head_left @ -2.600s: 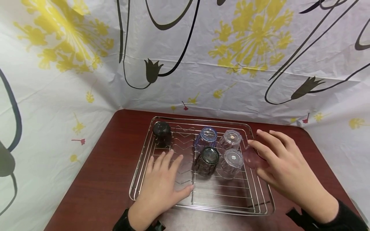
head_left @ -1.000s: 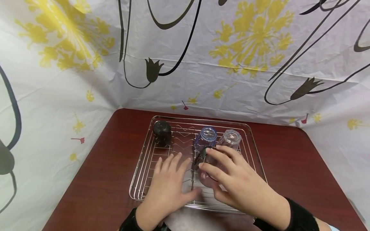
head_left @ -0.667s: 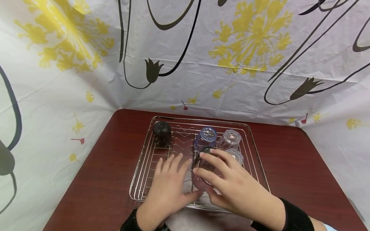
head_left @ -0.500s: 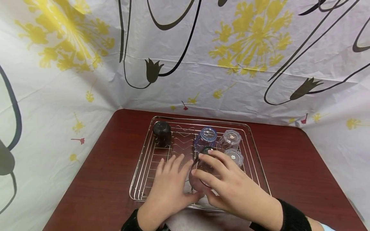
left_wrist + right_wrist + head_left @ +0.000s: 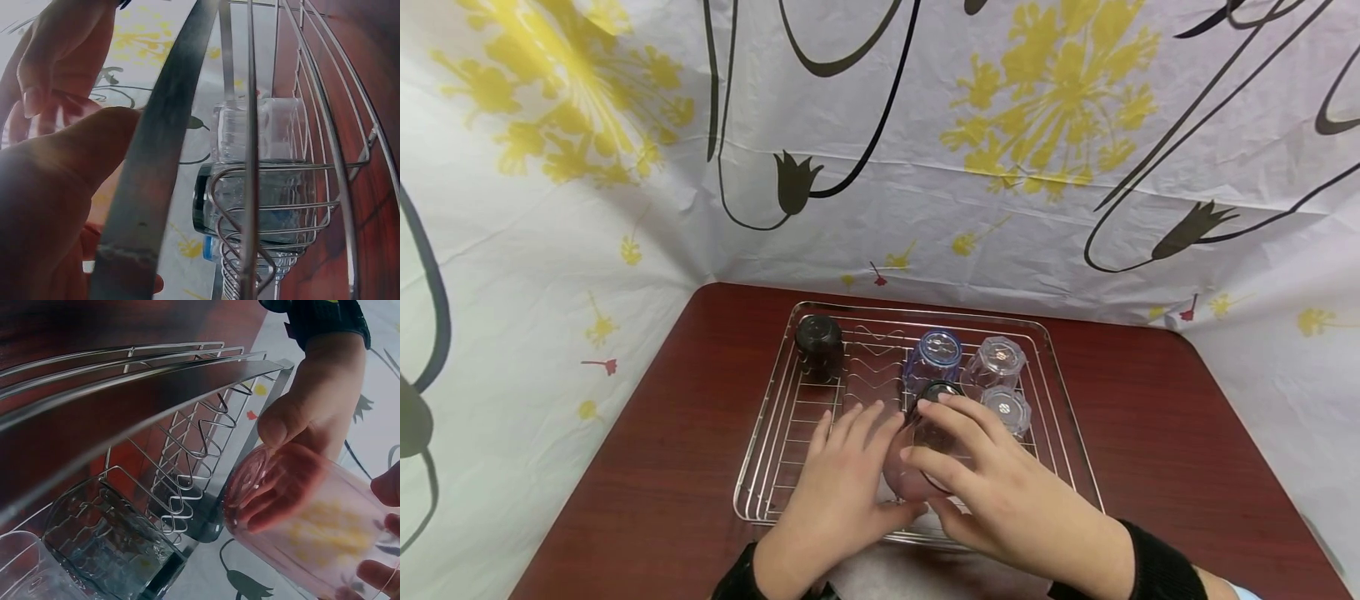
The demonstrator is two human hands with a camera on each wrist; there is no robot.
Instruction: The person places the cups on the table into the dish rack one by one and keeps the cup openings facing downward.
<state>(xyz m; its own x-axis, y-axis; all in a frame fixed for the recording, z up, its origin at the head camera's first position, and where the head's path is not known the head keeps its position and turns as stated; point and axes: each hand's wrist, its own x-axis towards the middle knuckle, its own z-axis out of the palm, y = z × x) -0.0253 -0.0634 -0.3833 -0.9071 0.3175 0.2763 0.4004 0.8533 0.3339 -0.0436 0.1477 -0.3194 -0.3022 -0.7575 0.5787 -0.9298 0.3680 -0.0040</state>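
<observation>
In the head view my right hand (image 5: 1000, 492) holds a pink transparent glass (image 5: 901, 471) over the front of the wire rack (image 5: 808, 517). Its fingers are bent at the glass's wider end. The pink glass (image 5: 312, 519) lies on its side in the air, base toward my left hand (image 5: 835, 492). My left hand's thumb and spread fingers stand around the base. In the right wrist view its fingers show through the glass; whether they press on it is unclear. Behind my right fingers, a dark grey glass (image 5: 942, 389) stands upside down, partly hidden.
Also upside down on the rack are a black glass (image 5: 820, 346) at back left, a blue glass (image 5: 936, 354), and two clear glasses (image 5: 998, 358) at right. The rack's metal rim surrounds them. A brown table (image 5: 640, 450) meets patterned cloth walls (image 5: 865, 242).
My right hand has brought the pink glass from beyond the rack's right side leftward to my left hand. My left hand has shifted slightly right. The standing glasses have stayed put.
</observation>
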